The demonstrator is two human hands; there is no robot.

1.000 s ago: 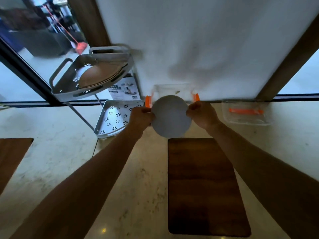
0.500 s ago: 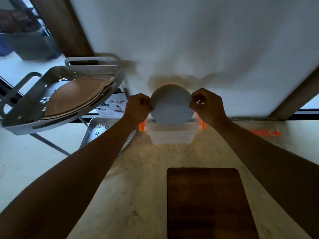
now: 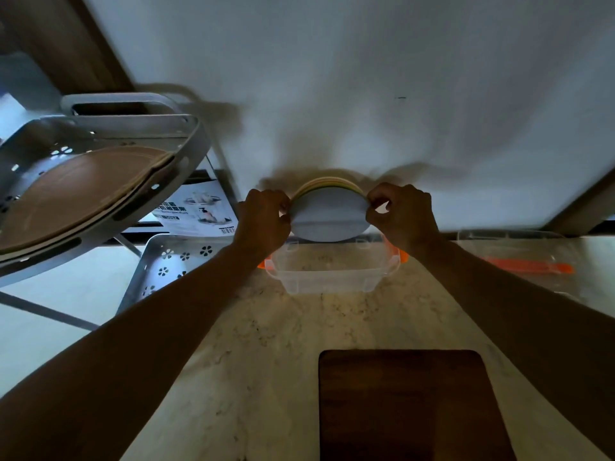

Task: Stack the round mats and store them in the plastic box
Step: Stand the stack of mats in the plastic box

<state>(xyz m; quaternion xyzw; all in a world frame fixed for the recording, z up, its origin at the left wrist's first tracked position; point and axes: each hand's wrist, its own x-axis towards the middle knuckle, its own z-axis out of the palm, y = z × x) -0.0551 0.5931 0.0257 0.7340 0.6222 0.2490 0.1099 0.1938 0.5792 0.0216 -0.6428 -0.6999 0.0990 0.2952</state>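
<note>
A stack of round mats point(image 3: 329, 216), grey-blue in front with yellowish and pale rims showing behind, stands tilted on edge over the far side of the clear plastic box point(image 3: 332, 272) with orange clips. My left hand point(image 3: 264, 221) pinches the stack's left rim and my right hand point(image 3: 401, 216) pinches its right rim. The stack's lower edge dips at the box's back rim; whether it touches the box I cannot tell. The box stands open on the marble counter by the white wall.
The box's clear lid point(image 3: 519, 257) with an orange strip lies to the right. A dark wooden board point(image 3: 406, 404) lies on the counter near me. At left stands a grey tiered rack point(image 3: 100, 181) holding brown boards, with a perforated lower tray point(image 3: 173, 261) and a printed carton point(image 3: 199, 207).
Both hands carried the stack of mats forward and lifted it over the box, tilting it upright; the view has moved closer to the wall and the box.
</note>
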